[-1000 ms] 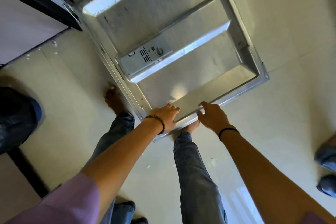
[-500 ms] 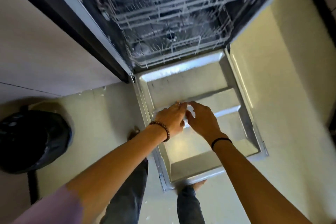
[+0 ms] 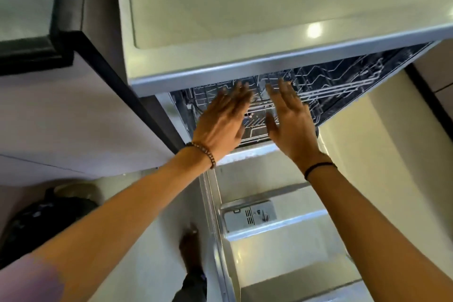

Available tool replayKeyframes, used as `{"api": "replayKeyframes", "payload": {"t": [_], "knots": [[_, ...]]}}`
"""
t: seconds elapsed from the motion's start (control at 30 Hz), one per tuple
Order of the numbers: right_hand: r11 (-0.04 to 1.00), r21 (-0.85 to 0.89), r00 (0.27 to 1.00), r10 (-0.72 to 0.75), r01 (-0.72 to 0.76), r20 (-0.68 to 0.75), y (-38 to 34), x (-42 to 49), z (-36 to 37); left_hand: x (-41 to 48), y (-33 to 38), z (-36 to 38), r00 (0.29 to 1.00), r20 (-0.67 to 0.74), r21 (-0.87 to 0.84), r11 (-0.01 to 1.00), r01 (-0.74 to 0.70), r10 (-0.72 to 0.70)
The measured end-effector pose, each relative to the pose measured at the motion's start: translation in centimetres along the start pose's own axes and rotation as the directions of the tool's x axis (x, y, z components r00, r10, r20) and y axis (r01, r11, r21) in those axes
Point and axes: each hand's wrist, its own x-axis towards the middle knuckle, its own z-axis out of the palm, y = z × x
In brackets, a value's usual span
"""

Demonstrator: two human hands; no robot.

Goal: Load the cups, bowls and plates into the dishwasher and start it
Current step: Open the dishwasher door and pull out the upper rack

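I see the dishwasher (image 3: 282,68) right in front of me, under the pale tabletop (image 3: 245,7). Its door (image 3: 282,257) is open and lies flat, low down, with the shiny inside facing up. A small gray soap box (image 3: 247,213) sits in the door, near its left edge.

Inside the dark opening there is a wire rack (image 3: 343,88). It is inside the machine, not out over the door.

My left hand (image 3: 220,125) is held out in front of the opening, just above the back end of the door. Its grip is spread, with straight fingers, and it holds nothing. My right hand (image 3: 291,125) is just beside it, a small gap between them. Its grip is spread too, with the thumb out to the side, and it holds nothing. The fingertips of both hands are blurry. They lie over the front of the rack, but I cannot tell if they touch it.

There is a brown bead bracelet (image 3: 203,154) on the left wrist and a thin black band (image 3: 318,169) on the right wrist.

A bare foot (image 3: 191,247) stands on the floor (image 3: 355,142), just left of the door. A black bag (image 3: 49,216) sits on the floor far to the left, under a pale cupboard front (image 3: 61,117).
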Motion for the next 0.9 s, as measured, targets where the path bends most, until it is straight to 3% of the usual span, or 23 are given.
{"api": "replayKeyframes", "payload": {"t": [0.07,0.13,0.37,0.53,0.6,0.73,0.9], "knots": [[0.996,-0.087,0.98,0.048,-0.032,0.192,0.6,0.8,0.5,0.5,-1.3,0.6,0.976,0.167,-0.042,0.988,0.147,-0.138],[0.99,-0.123,0.959,0.1,-0.07,0.266,0.6,1.0,1.0,0.3,-2.3,1.4,0.946,0.255,-0.116,0.965,0.233,-0.198],[0.961,-0.152,0.96,0.25,-0.231,0.123,-1.5,-0.5,1.5,-1.0,-0.7,1.6,0.948,0.228,-0.25,0.928,0.277,-0.221],[0.96,-0.182,0.954,0.244,-0.213,0.172,-1.4,-3.5,-0.4,-4.0,1.7,0.9,0.94,0.251,-0.33,0.892,0.308,-0.231],[0.96,-0.195,0.916,0.256,-0.203,0.308,-0.7,-4.7,-1.6,-5.4,3.1,0.5,0.942,0.228,-0.373,0.872,0.318,-0.246],[0.946,-0.323,0.752,0.231,-0.025,0.618,1.0,-6.9,-4.0,-8.7,6.3,0.9,0.921,0.275,-0.441,0.816,0.374,-0.274],[0.947,-0.319,0.701,0.195,0.049,0.686,1.9,-11.0,-6.0,-12.3,10.3,1.2,0.891,0.331,-0.465,0.768,0.44,-0.31]]}}
